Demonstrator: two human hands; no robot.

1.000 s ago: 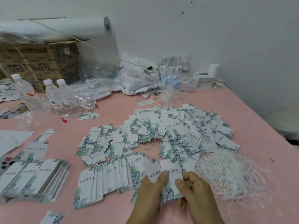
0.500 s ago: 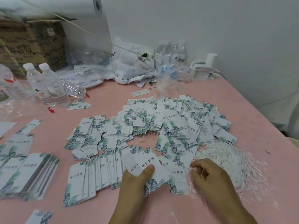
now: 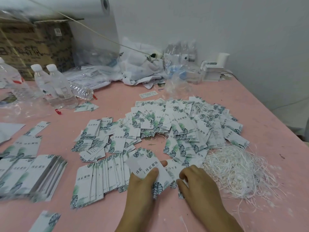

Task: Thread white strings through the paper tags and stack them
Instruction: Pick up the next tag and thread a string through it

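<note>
left hand (image 3: 143, 185) pinches 2 tags (image 3: 147, 166) | right hand (image 3: 199, 186) curled, seemingly empty | risk: strings (image 3: 234, 168) snag, drag out tangled

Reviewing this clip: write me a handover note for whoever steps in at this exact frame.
Left hand pinches two tags.
Right hand rests on the table, fingers curled beside the strings; whether it holds one, I cannot tell.
Loose tags lie ahead; a fanned stack sits left of the hands.
Left: thread the held tags, then the loose heap.
</note>
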